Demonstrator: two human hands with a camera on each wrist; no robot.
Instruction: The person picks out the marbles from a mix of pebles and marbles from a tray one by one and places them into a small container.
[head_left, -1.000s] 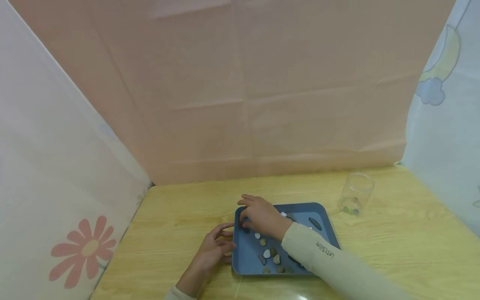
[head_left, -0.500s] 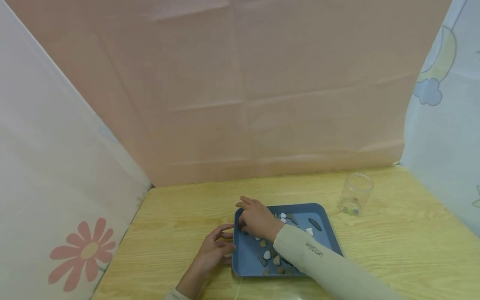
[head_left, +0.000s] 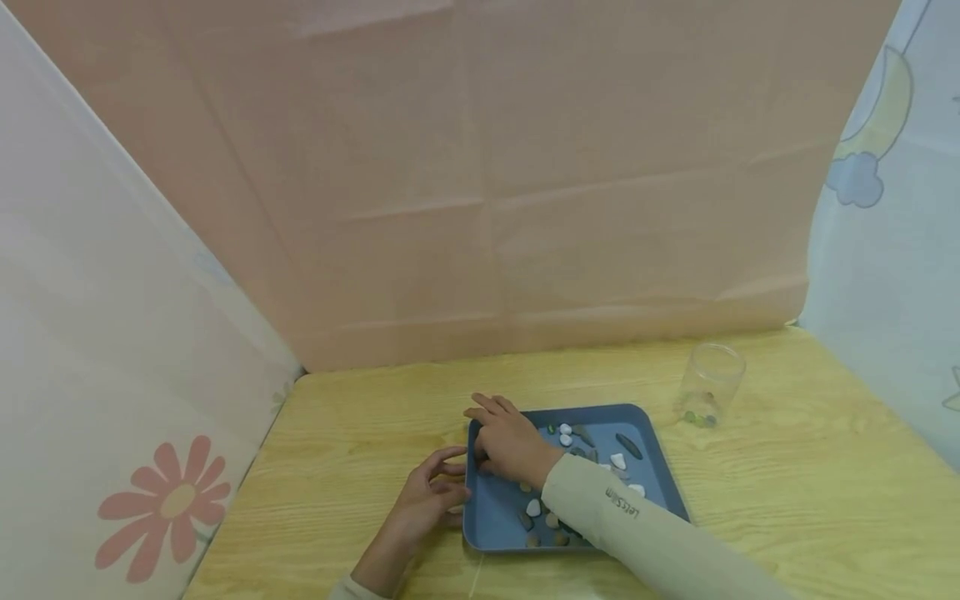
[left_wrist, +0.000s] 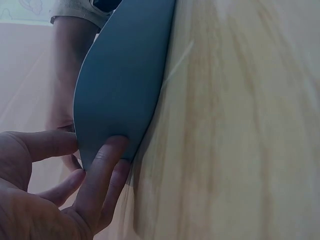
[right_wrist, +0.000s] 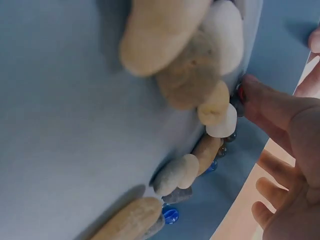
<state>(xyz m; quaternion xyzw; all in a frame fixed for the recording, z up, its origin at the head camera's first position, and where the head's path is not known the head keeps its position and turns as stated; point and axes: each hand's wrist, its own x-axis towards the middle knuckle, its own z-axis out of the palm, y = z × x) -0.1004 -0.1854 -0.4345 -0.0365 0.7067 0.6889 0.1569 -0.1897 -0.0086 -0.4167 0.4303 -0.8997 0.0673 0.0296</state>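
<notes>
A blue-grey tray (head_left: 491,525) lies on the table with pebbles and glass marbles scattered in it. My right hand (head_left: 513,446) reaches into its far left corner. In the right wrist view thumb and forefinger pinch a small red marble (right_wrist: 241,93) there, partly hidden by the fingertips, while the other fingers stay spread. My left hand (head_left: 427,492) rests at the tray's left side, its fingers touching the outer wall (left_wrist: 117,75). White pebbles (head_left: 533,507), brown ones and long dark stones lie in the tray. A blue marble (right_wrist: 171,215) shows beyond the pebbles in the right wrist view.
A clear jar (head_left: 712,383) with several marbles at its bottom stands on the wooden table (head_left: 360,433), behind and right of the tray. A pink cloth (head_left: 480,208) hangs behind the table. White printed cloths hang at both sides.
My right hand has moved slightly left and down into the tray's far left corner, uncovering more pebbles near the middle. My left hand has kept its place.
</notes>
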